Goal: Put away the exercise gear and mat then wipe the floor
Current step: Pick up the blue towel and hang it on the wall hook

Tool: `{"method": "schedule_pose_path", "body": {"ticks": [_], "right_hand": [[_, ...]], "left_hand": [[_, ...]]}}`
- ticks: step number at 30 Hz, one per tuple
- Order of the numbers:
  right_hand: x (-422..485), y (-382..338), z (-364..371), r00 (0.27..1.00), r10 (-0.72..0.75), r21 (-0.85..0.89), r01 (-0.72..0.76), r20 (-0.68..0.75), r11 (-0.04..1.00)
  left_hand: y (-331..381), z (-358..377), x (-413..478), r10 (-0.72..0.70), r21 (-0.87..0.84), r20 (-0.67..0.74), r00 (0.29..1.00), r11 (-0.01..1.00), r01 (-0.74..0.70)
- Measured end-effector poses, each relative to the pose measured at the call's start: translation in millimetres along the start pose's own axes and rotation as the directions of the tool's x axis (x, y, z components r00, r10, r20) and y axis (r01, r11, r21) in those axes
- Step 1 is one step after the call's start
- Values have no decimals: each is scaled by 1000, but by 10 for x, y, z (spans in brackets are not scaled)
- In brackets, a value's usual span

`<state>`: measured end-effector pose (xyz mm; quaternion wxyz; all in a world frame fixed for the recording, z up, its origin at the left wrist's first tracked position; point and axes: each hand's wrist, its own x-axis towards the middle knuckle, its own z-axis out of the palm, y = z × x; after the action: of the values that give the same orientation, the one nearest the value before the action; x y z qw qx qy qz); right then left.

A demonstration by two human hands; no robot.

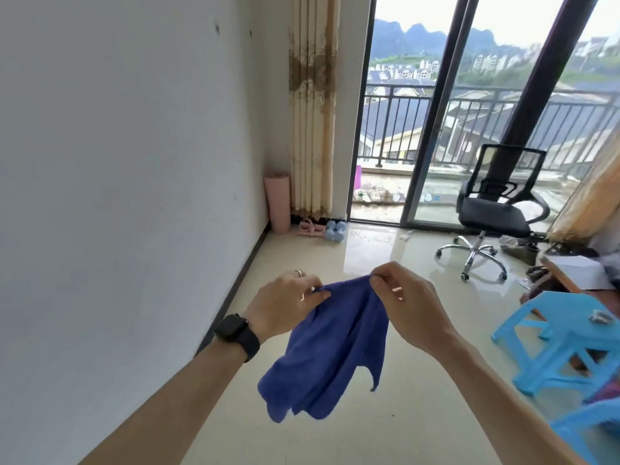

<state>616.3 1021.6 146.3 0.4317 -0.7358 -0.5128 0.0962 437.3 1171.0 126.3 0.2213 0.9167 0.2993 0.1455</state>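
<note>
Both forearms reach out in front, and a blue cloth (328,357) hangs between the hands. The left hand (285,303) has its thumb and fingers pinched on one end of the cloth's top edge. The right hand (409,303) pinches the other end, fingertips curled down over the fabric. The two hands are close together, so the top edge bunches between them. The rest of the cloth drapes down in loose folds, clear of the floor (385,424).

A black watch (236,335) sits on the left wrist and a ring (298,272) on a finger of that hand.

At the far left corner of the floor, the pink mat (277,203) stands rolled and upright against the wall (134,162), just beside the curtain (313,112). At its foot lie a pink strap exerciser (308,228) and, touching it, two pale blue dumbbells (334,230).

A black office chair (496,209) stands toward the far right edge of the floor, before the glass door (432,129). Beyond the glass door is the balcony railing (396,125). A light blue stool (563,344) stands at the near right edge.
</note>
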Motion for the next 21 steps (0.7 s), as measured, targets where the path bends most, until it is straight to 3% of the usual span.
{"method": "schedule_pose_path", "body": {"ticks": [4, 9, 12, 16, 21], "right_hand": [[707, 507, -29, 993, 119, -7, -118, 21, 993], [1634, 1368, -112, 978, 207, -3, -207, 4, 978], [2311, 1836, -202, 977, 201, 62, -197, -67, 978], [3309, 2286, -278, 993, 96, 113, -88, -64, 990], [4427, 2803, -462, 991, 126, 164, -117, -45, 979]], "left_hand": [[-254, 232, 959, -10, -32, 116, 993, 999, 14], [-381, 374, 2233, 4, 41, 66, 998, 999, -6], [-406, 470, 3033, 4, 103, 33, 999, 995, -7], [-535, 697, 4122, -131, 168, 44, 990, 978, 122], [-547, 733, 5136, -194, 45, -18, 981, 980, 195]]}}
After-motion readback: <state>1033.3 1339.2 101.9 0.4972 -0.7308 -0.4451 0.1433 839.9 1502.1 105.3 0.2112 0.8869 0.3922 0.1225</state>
